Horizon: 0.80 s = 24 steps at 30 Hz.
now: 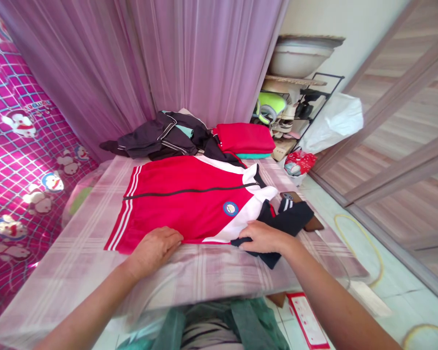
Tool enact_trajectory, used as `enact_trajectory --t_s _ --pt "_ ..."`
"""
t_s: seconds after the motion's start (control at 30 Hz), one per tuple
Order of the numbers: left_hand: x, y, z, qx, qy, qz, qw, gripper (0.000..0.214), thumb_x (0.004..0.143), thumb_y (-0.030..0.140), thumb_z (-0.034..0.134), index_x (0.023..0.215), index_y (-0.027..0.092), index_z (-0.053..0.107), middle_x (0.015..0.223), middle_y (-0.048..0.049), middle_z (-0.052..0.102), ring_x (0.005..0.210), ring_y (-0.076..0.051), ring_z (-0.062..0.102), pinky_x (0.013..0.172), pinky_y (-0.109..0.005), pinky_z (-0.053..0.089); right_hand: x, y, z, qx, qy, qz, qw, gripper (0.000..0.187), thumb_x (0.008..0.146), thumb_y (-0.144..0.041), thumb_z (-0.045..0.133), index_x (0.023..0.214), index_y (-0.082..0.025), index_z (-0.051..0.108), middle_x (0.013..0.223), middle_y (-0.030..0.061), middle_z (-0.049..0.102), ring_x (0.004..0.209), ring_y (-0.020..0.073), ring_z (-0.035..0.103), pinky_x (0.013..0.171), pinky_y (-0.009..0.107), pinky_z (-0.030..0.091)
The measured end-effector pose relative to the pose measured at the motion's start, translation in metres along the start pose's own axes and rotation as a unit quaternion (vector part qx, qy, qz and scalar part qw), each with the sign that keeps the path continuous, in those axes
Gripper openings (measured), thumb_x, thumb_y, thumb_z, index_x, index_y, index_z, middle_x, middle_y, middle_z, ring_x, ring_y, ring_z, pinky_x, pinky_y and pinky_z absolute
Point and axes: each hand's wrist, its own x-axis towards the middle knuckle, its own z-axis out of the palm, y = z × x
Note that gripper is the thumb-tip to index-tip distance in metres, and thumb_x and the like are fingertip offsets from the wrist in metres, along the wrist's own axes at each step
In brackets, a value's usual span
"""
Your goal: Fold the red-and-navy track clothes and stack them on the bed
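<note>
A red zip jacket (190, 194) with white and black trim lies flat on the plaid-covered table (76, 253), its zipper running left to right. My left hand (155, 249) rests on its near edge, fingers curled over the red cloth. My right hand (263, 236) grips the near edge at the white shoulder panel, where the black sleeve (290, 218) is folded. A round blue badge (230, 208) sits on the chest.
A dark jacket heap (160, 138) and folded red and teal clothes (245, 138) lie at the table's far side. A phone (312, 222) lies partly under the black sleeve. Purple curtain behind; a shoe rack (288, 112) and white bag (336, 121) stand right.
</note>
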Motion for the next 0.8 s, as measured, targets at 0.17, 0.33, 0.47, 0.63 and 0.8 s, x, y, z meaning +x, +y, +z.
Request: enact_trajectory --t_s 0.17,0.33,0.47,0.63,0.8 --pt "0.004 0.002 -0.012 -0.063 -0.044 -0.029 0.997 0.037 0.101 0.04 0.038 0.1 0.023 0.07 0.095 -0.0047 0.074 0.09 -0.018 0.067 0.081 -0.029 0.05 0.002 0.0 -0.012 0.066 -0.054 -0.006 0.996 0.031 0.087 -0.042 0.057 0.088 -0.02 0.078 0.081 0.0033 0.074 0.072 0.0184 0.063 0.065 0.026 0.041" --pt "0.013 -0.026 -0.039 -0.098 -0.083 -0.12 0.985 0.043 0.097 0.049 0.037 0.096 0.025 0.072 0.091 -0.0014 0.076 0.082 -0.017 0.069 0.072 -0.025 0.047 0.021 0.019 -0.045 0.076 0.072 0.019 0.994 0.043 0.092 -0.05 0.046 0.087 -0.019 0.076 0.077 0.002 0.072 0.07 0.0174 0.061 0.065 0.026 0.042" --pt "0.031 -0.084 -0.063 -0.072 -0.016 -0.222 0.972 0.046 0.092 0.054 0.037 0.101 0.025 0.072 0.097 -0.002 0.077 0.088 -0.022 0.07 0.078 -0.03 0.05 0.062 0.044 -0.072 0.055 0.224 0.085 0.969 0.033 0.091 -0.04 0.05 0.102 -0.023 0.076 0.095 0.0037 0.076 0.086 0.0208 0.068 0.079 0.029 0.048" --pt "0.062 -0.173 -0.084 0.027 0.037 -0.363 0.931 0.048 0.087 0.047 0.044 0.118 0.021 0.07 0.109 -0.0093 0.076 0.096 -0.029 0.07 0.089 -0.038 0.051 0.131 0.073 -0.101 0.026 0.291 0.202 0.935 0.037 0.093 -0.032 0.051 0.124 -0.021 0.069 0.112 0.0075 0.075 0.101 0.0236 0.07 0.091 0.033 0.051" --pt "0.091 -0.242 -0.082 0.06 0.043 -0.424 0.903 0.059 0.088 0.047 0.046 0.133 0.012 0.06 0.123 -0.0171 0.07 0.113 -0.033 0.065 0.097 -0.041 0.048 0.178 0.105 -0.122 0.019 0.342 0.343 0.875 0.051 0.09 -0.033 0.059 0.136 -0.009 0.056 0.128 0.0208 0.066 0.117 0.0293 0.064 0.096 0.036 0.049"
